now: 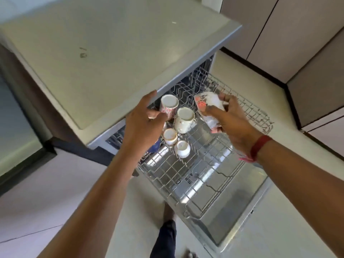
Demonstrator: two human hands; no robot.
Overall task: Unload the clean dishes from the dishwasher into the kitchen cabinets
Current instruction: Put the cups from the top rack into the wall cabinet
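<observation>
The dishwasher's wire rack (208,175) is pulled out over the open door (242,220). Several white cups stand upside down in it. My left hand (143,123) grips a tall white cup with a red pattern (168,106) at the rack's back left. My right hand (230,120) holds a white dish with red flowers (208,107), tilted above the rack. A larger white mug (184,118) sits between the hands, and two small cups (170,136) (182,148) stand in front of it.
The pale countertop (104,58) overhangs the dishwasher at the left. Beige cabinet doors (297,34) line the wall at the right. My leg and foot (165,235) stand on the light floor beside the open door. A dark glass panel (16,127) is at far left.
</observation>
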